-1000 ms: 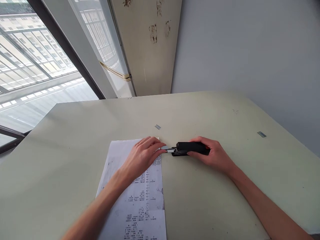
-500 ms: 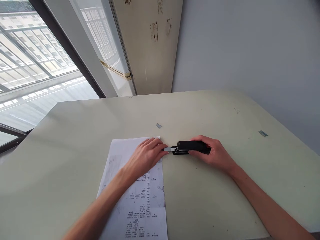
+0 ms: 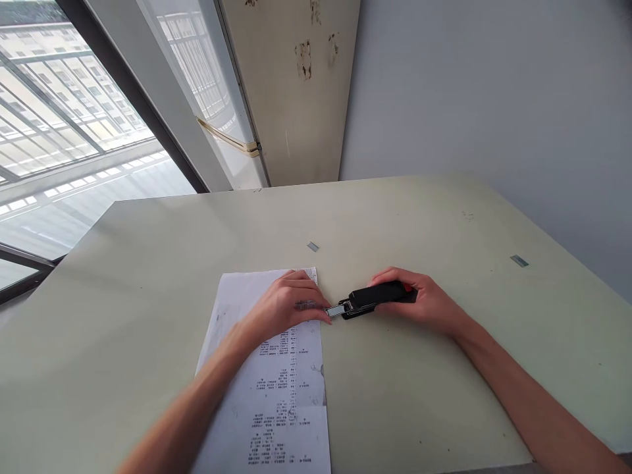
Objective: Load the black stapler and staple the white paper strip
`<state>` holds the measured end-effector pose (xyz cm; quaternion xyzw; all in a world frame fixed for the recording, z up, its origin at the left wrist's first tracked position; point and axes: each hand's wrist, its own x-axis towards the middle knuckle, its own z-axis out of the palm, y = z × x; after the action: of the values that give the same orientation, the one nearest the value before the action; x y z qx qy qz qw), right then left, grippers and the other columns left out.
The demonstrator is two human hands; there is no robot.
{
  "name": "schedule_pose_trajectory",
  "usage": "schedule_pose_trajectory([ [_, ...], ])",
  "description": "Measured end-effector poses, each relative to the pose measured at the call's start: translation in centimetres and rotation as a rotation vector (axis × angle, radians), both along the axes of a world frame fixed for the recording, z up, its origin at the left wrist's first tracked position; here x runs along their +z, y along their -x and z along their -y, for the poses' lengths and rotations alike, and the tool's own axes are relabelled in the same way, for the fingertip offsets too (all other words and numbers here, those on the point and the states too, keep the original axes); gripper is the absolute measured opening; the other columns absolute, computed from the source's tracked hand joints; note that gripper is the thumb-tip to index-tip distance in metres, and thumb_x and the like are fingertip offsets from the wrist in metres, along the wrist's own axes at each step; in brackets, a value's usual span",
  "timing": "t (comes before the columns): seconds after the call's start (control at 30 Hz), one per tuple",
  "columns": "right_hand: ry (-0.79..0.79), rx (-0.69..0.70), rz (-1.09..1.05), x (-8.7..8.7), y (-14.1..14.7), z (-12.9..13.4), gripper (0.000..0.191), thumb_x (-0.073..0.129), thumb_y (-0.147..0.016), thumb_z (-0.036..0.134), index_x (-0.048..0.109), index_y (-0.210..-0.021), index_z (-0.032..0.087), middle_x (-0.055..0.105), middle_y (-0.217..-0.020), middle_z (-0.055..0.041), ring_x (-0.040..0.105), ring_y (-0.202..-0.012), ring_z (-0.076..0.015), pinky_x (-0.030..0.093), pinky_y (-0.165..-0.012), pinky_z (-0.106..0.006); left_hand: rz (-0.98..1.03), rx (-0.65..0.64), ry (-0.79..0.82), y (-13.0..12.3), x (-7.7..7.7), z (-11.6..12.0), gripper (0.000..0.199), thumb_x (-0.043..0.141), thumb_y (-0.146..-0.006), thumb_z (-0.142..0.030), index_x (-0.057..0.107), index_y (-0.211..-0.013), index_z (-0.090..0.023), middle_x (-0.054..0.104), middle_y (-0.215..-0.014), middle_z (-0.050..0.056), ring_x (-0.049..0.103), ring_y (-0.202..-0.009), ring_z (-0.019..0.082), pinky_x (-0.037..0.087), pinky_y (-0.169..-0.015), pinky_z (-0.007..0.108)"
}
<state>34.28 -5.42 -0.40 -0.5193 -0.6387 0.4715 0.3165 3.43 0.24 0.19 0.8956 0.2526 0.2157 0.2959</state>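
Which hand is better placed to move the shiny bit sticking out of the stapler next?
Probably the left hand: its fingertips are at the outer end of the shiny bit, while the right hand holds the black stapler.

From here I count one left hand, one right hand, one stapler, two grey strips, one table; paper sheets, can't tell.

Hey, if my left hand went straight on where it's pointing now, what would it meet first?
The stapler, silver end first: it lies right in front of your left hand, possibly touching it, with the black body beyond. Depth is hard to judge here.
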Motion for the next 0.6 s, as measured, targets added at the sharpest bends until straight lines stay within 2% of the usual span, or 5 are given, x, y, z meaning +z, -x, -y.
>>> schedule_pose_trajectory([
  [0.13, 0.019, 0.067, -0.039, 0.3, 1.0, 0.3, 0.023, 0.082, -0.084, 0.042, 0.076, -0.103, 0.029, 0.076, -0.112, -0.0036, 0.068, -0.095, -0.0251, 0.054, -0.081, -0.037, 0.004, 0.017, -0.096, -1.3, -1.0, 0.5, 0.033, 0.074, -0.095, -0.055, 0.076, -0.086, -0.023, 0.076, -0.085, 0.002, 0.064, -0.083, 0.02, 0.047, -0.084, 0.037],
  [0.27, -0.001, 0.079, -0.037, 0.1, 1.6, 0.6, 0.022, 0.08, -0.086, 0.039, 0.076, -0.105, 0.031, 0.075, -0.116, -0.0033, 0.068, -0.097, -0.0247, 0.052, -0.081, -0.037, -0.041, 0.052, -0.196, -1.7, -1.2, 0.5, 0.046, 0.062, -0.101, -0.06, 0.068, -0.079, -0.021, 0.07, -0.078, 0.002, 0.059, -0.074, 0.018, 0.042, -0.076, 0.035],
  [0.37, -0.026, 0.076, -0.047, -0.1, 1.7, 0.8, 0.022, 0.08, -0.086, 0.039, 0.075, -0.106, 0.03, 0.075, -0.118, -0.0038, 0.068, -0.099, -0.0253, 0.052, -0.083, -0.038, -0.065, 0.061, -0.262, -1.7, -1.2, 0.5, 0.049, 0.055, -0.104, -0.061, 0.066, -0.079, -0.021, 0.067, -0.076, 0.002, 0.057, -0.073, 0.017, 0.039, -0.073, 0.034],
  [0.6, -0.047, 0.073, -0.078, 0.0, 1.9, 0.9, 0.02, 0.082, -0.086, 0.036, 0.075, -0.104, 0.032, 0.074, -0.115, -0.0011, 0.067, -0.099, -0.0227, 0.051, -0.083, -0.035, -0.048, 0.074, -0.336, -1.8, -1.6, 0.7, 0.051, 0.053, -0.104, -0.062, 0.063, -0.078, -0.02, 0.064, -0.073, 0.001, 0.054, -0.07, 0.016, 0.039, -0.071, 0.034],
])
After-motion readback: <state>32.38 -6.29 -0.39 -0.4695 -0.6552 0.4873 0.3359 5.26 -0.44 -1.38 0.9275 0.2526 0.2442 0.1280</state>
